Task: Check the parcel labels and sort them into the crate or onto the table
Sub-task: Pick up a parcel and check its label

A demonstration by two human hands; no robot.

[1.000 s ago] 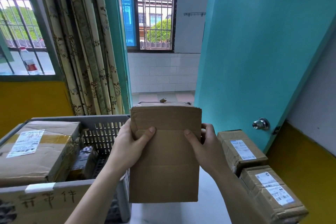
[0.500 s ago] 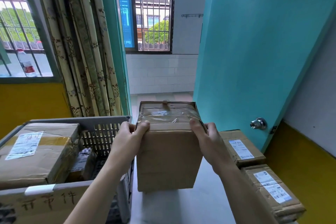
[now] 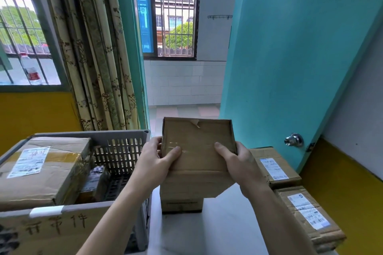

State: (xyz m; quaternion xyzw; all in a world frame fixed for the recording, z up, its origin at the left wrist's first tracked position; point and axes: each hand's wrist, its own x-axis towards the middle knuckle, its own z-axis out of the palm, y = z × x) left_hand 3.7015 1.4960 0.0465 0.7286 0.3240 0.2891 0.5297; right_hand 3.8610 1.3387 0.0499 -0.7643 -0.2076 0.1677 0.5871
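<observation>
Both hands — left hand (image 3: 154, 164), right hand (image 3: 240, 163) — grip one box (image 3: 196, 163); no label shows yet. Others already sit in the crate (image 3: 128, 137) and on the counter (image 3: 207, 232).

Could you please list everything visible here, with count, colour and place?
Held brown cardboard parcel: one, brown, centre, above the table.
Grey slatted plastic crate: one, grey, left.
Large labelled cardboard box: one, brown, inside the crate.
Small dark packet: one, dark, in the crate beside the large box.
Labelled cardboard boxes: two, brown, on the table at right.
White table: one, white, bottom centre.
Teal door: one, teal, right, with a metal knob.
Floral curtain: one, beige, left.
Plastic bottle: one, clear, on the left windowsill.
Left hand: grips the parcel's left side.
Right hand: grips its right side.
</observation>
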